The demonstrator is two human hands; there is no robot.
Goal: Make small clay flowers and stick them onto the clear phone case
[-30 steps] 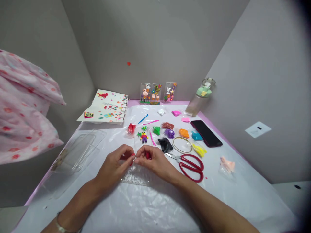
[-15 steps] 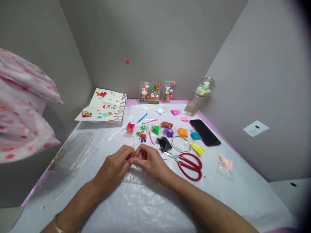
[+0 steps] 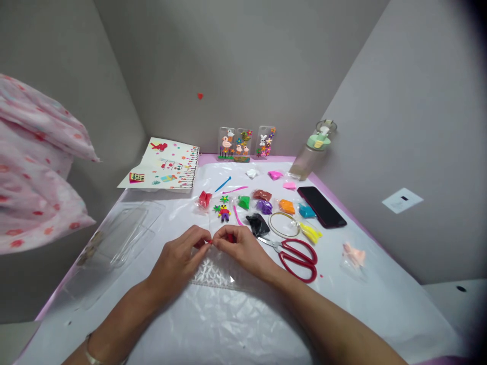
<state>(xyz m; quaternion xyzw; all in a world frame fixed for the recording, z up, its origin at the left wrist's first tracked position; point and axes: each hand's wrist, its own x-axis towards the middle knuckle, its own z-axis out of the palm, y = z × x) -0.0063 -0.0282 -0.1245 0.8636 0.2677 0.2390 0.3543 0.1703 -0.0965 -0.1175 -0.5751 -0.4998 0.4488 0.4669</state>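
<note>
1. We see a small red piece (image 3: 210,242) just below and left of the frame's centre, caught between the two hands; it is bright, matt and tiny, with most of its outline hidden by fingertips.
2. Our left hand (image 3: 180,256) pinches it between thumb and forefinger, the other fingers curled.
3. Our right hand (image 3: 238,248) has thumb and forefinger pressed together on the same piece, from its right side.
4. We notice a darker red patch (image 3: 231,238) behind the right fingers; we cannot tell its shape.
5. Beneath our hands, at lower centre, lies a clear, crinkled plastic sheet (image 3: 209,274).
6. Just above our hands we find a clay figure (image 3: 224,213) in red, yellow and purple.
7. Red-handled scissors (image 3: 299,259) lie right of centre.
</note>
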